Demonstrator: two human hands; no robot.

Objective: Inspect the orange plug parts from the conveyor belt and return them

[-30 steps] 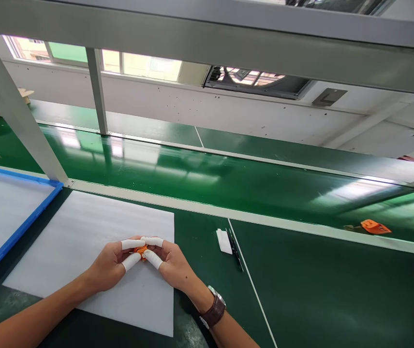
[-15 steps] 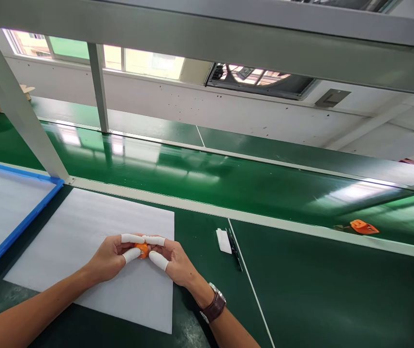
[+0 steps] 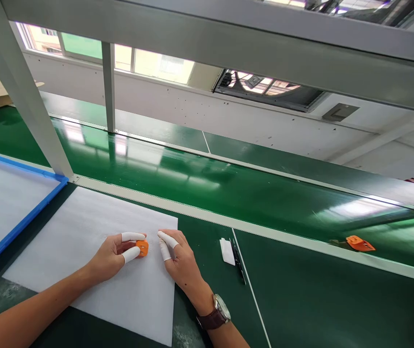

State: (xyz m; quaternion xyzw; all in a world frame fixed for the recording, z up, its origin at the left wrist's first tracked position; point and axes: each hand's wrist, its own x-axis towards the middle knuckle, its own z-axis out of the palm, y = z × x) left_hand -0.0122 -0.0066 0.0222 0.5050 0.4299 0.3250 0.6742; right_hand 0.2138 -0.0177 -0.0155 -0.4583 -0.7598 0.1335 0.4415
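A small rounded orange plastic piece (image 3: 142, 248), with small marks on its face, is pinched between the thumb and fingers of my left hand (image 3: 110, 256), just above the white sheet (image 3: 127, 299). White finger cots cover thumb and fingertip on both hands. Apart from the piece, to its right, my right hand (image 3: 181, 261) has thumb and index tips pressed together over the sheet's right edge. Whatever lies between those tips, if anything, is too small to make out. A watch (image 3: 217, 311) is on my right wrist.
A white packet (image 3: 227, 251) and black tweezers-like tool (image 3: 238, 261) lie to the right. A blue-edged tray (image 3: 22, 222) sits at left. Beyond the pale rail (image 3: 149, 200) runs a green surface with an orange item (image 3: 360, 243). A grey post (image 3: 36, 106) rises at left.
My right hand has drawn away from the orange piece to the right, its thumb and index coming together. The left hand keeps hold of the piece, whose visible face looks turned. The view has shifted slightly.
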